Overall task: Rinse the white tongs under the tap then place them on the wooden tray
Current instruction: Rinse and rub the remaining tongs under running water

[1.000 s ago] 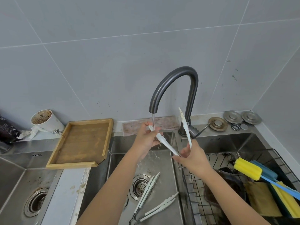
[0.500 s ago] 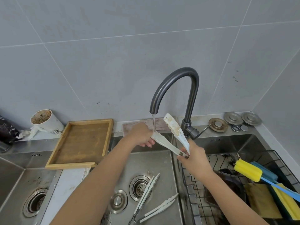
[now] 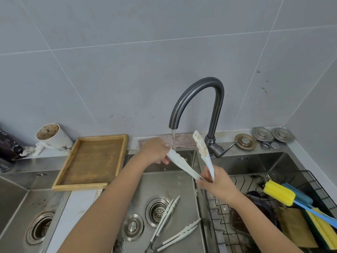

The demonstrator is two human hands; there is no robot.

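White tongs (image 3: 184, 164) are spread wide in a V over the middle sink basin. My right hand (image 3: 217, 183) grips them at the hinge end. My left hand (image 3: 155, 151) holds the tip of the left arm, which lies under the thin stream from the dark curved tap (image 3: 198, 99). The right arm of the tongs (image 3: 201, 145) points up and carries brown stains. The empty wooden tray (image 3: 91, 161) sits on the counter to the left of the basin.
Two more white tongs (image 3: 164, 218) (image 3: 179, 234) lie in the basin beside the drain (image 3: 157, 212) and a plug (image 3: 132, 227). A wire rack (image 3: 255, 183) on the right holds sponges and a yellow brush (image 3: 279, 192). A dirty cup (image 3: 52, 136) stands at the left.
The stained arm of the tongs has turned to face me and dropped lower. My left hand slid along the other arm to its tip under the stream.
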